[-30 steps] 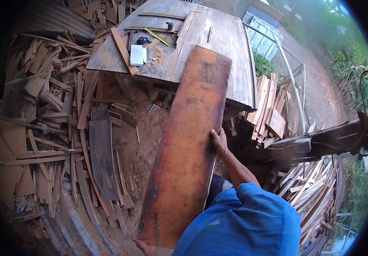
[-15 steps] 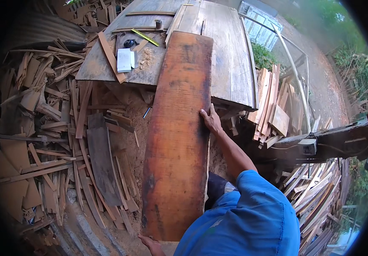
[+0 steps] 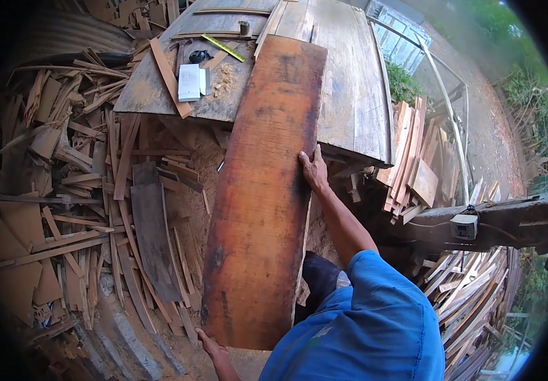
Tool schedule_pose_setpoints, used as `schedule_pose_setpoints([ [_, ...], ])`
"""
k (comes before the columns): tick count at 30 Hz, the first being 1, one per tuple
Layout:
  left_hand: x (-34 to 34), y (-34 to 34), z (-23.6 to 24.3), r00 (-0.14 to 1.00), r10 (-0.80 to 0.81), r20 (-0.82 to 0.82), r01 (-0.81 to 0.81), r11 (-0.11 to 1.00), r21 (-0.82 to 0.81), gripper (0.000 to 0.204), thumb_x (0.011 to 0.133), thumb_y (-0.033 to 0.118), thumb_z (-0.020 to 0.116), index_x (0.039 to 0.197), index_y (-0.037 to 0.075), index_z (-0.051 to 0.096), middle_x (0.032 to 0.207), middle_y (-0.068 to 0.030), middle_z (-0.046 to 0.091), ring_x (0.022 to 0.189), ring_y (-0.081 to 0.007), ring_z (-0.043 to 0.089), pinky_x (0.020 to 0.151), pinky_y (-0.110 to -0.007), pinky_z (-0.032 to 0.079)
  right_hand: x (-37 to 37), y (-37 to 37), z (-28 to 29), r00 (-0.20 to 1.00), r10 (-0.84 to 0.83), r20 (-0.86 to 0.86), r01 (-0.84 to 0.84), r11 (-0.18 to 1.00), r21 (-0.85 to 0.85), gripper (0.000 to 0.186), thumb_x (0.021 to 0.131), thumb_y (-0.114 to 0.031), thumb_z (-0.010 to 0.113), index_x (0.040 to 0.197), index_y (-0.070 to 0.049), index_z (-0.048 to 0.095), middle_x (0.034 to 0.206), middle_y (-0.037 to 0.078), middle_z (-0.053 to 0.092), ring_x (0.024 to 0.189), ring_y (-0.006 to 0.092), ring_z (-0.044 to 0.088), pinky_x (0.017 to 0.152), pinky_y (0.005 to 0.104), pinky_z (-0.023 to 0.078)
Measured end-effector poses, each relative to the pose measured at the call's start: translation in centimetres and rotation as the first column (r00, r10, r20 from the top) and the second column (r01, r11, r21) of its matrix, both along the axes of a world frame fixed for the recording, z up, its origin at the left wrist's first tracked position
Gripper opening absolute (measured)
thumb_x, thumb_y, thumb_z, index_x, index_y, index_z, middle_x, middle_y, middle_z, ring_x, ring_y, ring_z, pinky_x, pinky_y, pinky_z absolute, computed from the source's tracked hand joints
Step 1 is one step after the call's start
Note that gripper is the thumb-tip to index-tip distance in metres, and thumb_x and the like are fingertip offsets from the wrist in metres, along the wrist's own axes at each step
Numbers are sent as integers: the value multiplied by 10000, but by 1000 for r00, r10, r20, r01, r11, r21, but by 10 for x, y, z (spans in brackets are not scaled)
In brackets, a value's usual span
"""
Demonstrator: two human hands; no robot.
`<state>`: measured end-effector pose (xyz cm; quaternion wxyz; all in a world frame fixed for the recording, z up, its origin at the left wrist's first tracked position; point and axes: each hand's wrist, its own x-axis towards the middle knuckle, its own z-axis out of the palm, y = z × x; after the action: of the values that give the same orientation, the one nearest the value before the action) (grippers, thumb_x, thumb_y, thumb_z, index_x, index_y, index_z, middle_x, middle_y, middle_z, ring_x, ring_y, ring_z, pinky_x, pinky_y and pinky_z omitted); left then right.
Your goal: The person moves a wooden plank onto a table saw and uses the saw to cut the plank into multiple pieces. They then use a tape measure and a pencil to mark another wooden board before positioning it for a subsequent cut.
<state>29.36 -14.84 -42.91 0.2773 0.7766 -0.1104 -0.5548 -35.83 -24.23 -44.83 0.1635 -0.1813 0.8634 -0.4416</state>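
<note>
A long, stained orange-brown board (image 3: 258, 209) runs up the middle of the view, its far end over the weathered wooden table (image 3: 356, 95). My right hand (image 3: 313, 166) grips its right edge about midway along, fingers wrapped on the side. My left hand (image 3: 213, 346) holds the near left corner, its fingers partly behind the board. On the table, left of the board, lie a brown strip (image 3: 167, 76), a white box (image 3: 189, 82), a small black object (image 3: 198, 58), a yellow rule (image 3: 223, 47), a small dark cylinder (image 3: 244, 28) and sawdust (image 3: 222, 81).
Heaped scrap wood (image 3: 77, 241) covers the ground at left. Stacked planks (image 3: 407, 152) lean right of the table. A dark beam (image 3: 502, 222) with a grey box (image 3: 463, 226) crosses at right, above piled strips (image 3: 464, 292). A dirt path (image 3: 496, 146) runs beyond.
The board has moved farther forward over the table and a little left at its near end. Both hands have moved with it, still holding it.
</note>
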Motion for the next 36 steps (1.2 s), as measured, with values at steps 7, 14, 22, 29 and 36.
schedule_pose_setpoints([
  [7, -23, -10, 6, 998, -22, 59, 19, 998, 52, 1045, 851, 777, 579, 1561, 61, 306, 1579, -156, 379, 1418, -321, 424, 1149, -473, 381, -17, -15, -7, 998, -41, -55, 44, 998, 54, 861, 948, -447, 632, 1505, 113, 291, 1275, 387, 577, 1175, 490, 590, 1008, 467, 465],
  [14, -21, -16, -4, 997, -28, -78, 27, 1000, -12, 1013, 872, 780, 541, 1586, 119, 260, 1620, -158, 300, 1451, -355, 368, 1158, -544, 345, -19, -25, -9, 980, -79, -185, 116, 973, 198, 785, 933, -449, 649, 1483, 47, 389, 1232, 277, 508, 1150, 445, 509, 986, 488, 442],
  [22, -30, -21, -3, 998, -32, -59, 35, 999, 37, 1016, 889, 791, 489, 1598, 118, 214, 1626, -149, 285, 1469, -352, 335, 1178, -546, 308, -18, -31, 1, 972, -125, -199, 181, 938, 294, 741, 934, -495, 620, 1463, -4, 450, 1314, 251, 476, 1251, 416, 448, 1047, 533, 381],
  [29, -39, -30, 3, 987, -28, -156, 37, 998, 55, 986, 895, 782, 493, 1586, 127, 240, 1604, -146, 319, 1433, -343, 392, 1163, -530, 348, -18, -44, -3, 864, -112, -491, 295, 903, 313, 586, 948, -446, 592, 1308, 12, 526, 1303, 245, 495, 1260, 407, 439, 1064, 544, 339],
  [36, -50, -40, 3, 997, -30, -72, 36, 996, 86, 946, 893, 765, 523, 1579, 173, 253, 1596, -124, 338, 1424, -338, 410, 1147, -534, 383, -33, -54, 10, 881, -87, -464, 268, 902, 340, 519, 956, -435, 577, 1201, 22, 570, 1252, 241, 541, 1189, 399, 486, 993, 528, 380],
])
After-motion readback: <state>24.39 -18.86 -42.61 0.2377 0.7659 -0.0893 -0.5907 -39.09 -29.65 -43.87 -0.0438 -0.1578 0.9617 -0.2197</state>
